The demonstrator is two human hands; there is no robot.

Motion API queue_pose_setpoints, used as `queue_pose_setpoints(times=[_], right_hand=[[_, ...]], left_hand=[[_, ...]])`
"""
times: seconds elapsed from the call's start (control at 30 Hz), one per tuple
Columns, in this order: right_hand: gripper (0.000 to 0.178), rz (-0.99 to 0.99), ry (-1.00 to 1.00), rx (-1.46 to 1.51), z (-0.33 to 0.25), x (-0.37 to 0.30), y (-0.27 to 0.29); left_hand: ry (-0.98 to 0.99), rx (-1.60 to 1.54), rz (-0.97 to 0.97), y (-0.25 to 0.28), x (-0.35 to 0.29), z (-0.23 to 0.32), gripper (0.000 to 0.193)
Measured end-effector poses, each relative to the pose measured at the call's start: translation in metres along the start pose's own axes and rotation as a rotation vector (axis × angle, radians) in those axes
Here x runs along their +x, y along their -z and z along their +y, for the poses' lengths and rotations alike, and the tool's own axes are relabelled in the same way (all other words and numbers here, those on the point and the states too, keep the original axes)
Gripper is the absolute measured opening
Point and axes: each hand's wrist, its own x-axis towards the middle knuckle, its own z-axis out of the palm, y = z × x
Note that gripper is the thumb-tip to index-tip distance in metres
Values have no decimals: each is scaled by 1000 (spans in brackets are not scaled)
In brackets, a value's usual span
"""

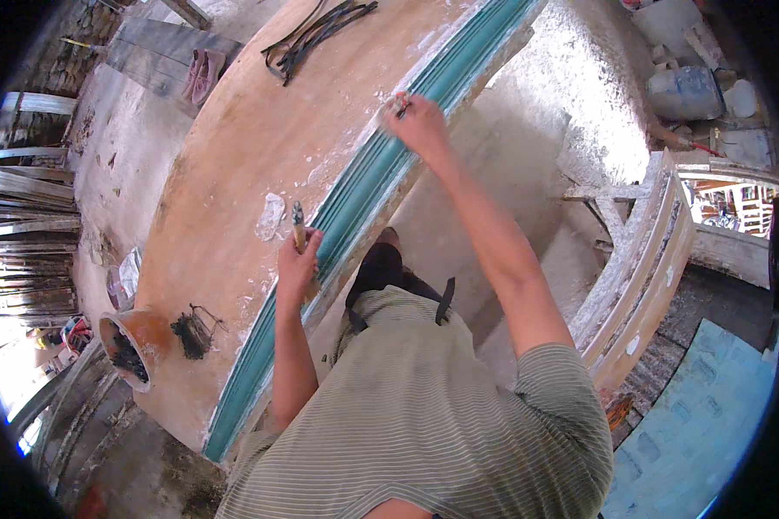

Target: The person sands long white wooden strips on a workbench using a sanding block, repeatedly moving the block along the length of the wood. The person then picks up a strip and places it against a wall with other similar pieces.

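A long teal mould strip (368, 186) with lengthwise grooves runs diagonally along the near edge of a broad tan board (234, 164). White residue lines both sides of the strip. My left hand (298, 264) is closed around a brush (299, 223) with a pale handle, its dark end pointing up and away. Farther along the strip, my right hand (419, 127) is closed at the strip's far edge. A small dark bit shows at its fingertips; I cannot make out what it holds.
Crumpled clear plastic (271, 216) and white flakes lie on the board. Dark flat strips (316, 39) rest at its far end. An orange-brown bucket (134, 346) and a dark wiry clump (195, 330) are at the left. A curved frame (636, 277) stands to my right.
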Motion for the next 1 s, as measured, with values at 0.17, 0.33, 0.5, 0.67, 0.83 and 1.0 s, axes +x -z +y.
queue_pose_setpoints(times=[0.17, 0.33, 0.5, 0.67, 0.83, 1.0], right_hand=[[18, -182, 192, 517, -42, -64, -24], [24, -400, 245, 564, 16, -79, 1], [16, 156, 254, 259, 149, 106, 133], [18, -351, 264, 428, 96, 117, 85], [23, -413, -46, 309, 107, 120, 84], [22, -54, -120, -89, 216, 287, 197]], left_hand=[[-47, 22, 124, -1, 23, 40, 28], [-65, -25, 191, -4, 60, 75, 28], [2, -105, 199, -49, 99, 101, 27], [18, -250, 227, -113, 149, 154, 28], [-108, -86, 85, -166, 175, 224, 26], [-190, -82, -34, -199, 184, 269, 23]])
